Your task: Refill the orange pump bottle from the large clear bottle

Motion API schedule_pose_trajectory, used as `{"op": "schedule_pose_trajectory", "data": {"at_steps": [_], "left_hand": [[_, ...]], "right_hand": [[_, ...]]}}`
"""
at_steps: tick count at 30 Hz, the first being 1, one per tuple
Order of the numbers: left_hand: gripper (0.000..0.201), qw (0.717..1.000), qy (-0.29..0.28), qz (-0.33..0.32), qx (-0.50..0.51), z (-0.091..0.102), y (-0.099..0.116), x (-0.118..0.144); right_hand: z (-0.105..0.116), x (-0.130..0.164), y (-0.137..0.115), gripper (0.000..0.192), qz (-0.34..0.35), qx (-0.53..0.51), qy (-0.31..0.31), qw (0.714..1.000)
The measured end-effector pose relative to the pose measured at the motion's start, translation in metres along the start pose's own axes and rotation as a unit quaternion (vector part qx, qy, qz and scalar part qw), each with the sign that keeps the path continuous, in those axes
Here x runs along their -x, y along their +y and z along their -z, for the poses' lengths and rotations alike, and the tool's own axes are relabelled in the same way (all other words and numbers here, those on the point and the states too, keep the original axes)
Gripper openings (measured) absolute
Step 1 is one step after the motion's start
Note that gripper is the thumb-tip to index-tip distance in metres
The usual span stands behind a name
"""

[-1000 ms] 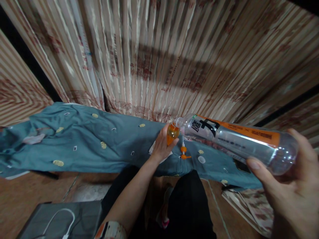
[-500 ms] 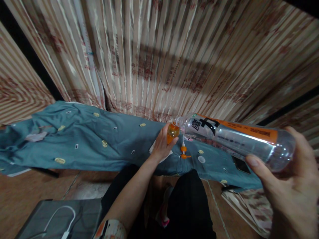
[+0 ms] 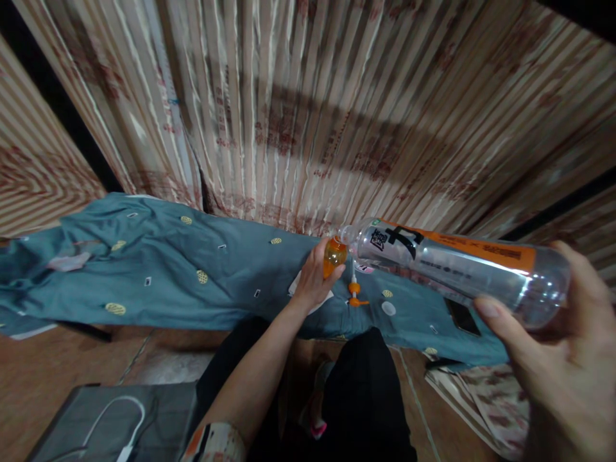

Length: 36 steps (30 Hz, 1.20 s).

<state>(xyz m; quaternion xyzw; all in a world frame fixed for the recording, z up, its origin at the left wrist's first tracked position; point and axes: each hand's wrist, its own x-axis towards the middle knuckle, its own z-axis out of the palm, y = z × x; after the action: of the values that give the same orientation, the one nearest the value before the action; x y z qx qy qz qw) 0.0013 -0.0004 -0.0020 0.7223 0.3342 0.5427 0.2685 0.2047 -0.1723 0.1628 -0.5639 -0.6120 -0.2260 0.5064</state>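
Note:
My left hand point(image 3: 314, 277) is wrapped round a small orange bottle point(image 3: 333, 255) whose mouth points up. In my right hand point(image 3: 561, 359), a large clear plastic bottle point(image 3: 447, 266) with an orange and black label lies almost level, gripped near its base. Its neck point(image 3: 347, 235) reaches the top of the orange bottle; whether the two mouths touch I cannot make out. An orange pump head point(image 3: 355, 292) with a pale tube rests on the cloth just right of my left hand. Beside it is a round translucent cap point(image 3: 388, 308). Some white paper point(image 3: 319, 307) lies under my left hand.
A teal patterned cloth point(image 3: 231, 269) covers the long narrow surface before me. A dark phone point(image 3: 462, 317) lies on its right part, pale crumpled tissue point(image 3: 70, 261) on its left. Pleated curtain point(image 3: 308, 115) hangs behind. A grey box point(image 3: 120, 417) with a white cable stands lower left.
Both hands keep nearly the same pose, the clear bottle still tipped at the orange bottle. The view has shifted only slightly.

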Motion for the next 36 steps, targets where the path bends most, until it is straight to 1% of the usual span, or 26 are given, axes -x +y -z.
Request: {"op": "schedule_pose_trajectory", "data": {"at_steps": [5,8,13,19,23,31,36], "left_hand": [[0.070,1.000,-0.004,0.002,0.001,0.0000,0.0014,-0.0004],[0.069,1.000,-0.008,0.011,0.002,0.0009,0.0033,-0.0007],[0.068,1.000,-0.005,0.004,0.006,0.0014,0.0041,-0.0006],[0.067,1.000,-0.005,0.011,0.003,0.0001,0.0030,-0.0001],[0.067,1.000,-0.001,0.004,0.000,0.0000,0.0030,0.0006],[0.067,1.000,0.000,0.002,-0.006,-0.0013,0.0006,0.0000],[0.067,1.000,0.001,0.005,-0.002,-0.0019,0.0013,-0.0006]], "right_hand": [[0.0020,0.0017,0.0011,0.103,-0.046,0.026,-0.012,0.999],[0.0020,-0.0002,-0.0007,0.103,-0.035,0.023,-0.007,0.999],[0.0013,-0.0033,-0.0023,0.100,-0.008,0.029,-0.001,1.000],[0.0015,-0.0034,-0.0028,0.096,-0.018,0.023,-0.009,1.000],[0.0022,-0.0049,-0.0036,0.098,-0.035,0.015,-0.020,0.999],[0.0036,-0.0066,-0.0036,0.096,-0.024,0.010,-0.019,0.999],[0.0021,-0.0075,-0.0029,0.099,-0.033,-0.010,-0.026,0.999]]}}
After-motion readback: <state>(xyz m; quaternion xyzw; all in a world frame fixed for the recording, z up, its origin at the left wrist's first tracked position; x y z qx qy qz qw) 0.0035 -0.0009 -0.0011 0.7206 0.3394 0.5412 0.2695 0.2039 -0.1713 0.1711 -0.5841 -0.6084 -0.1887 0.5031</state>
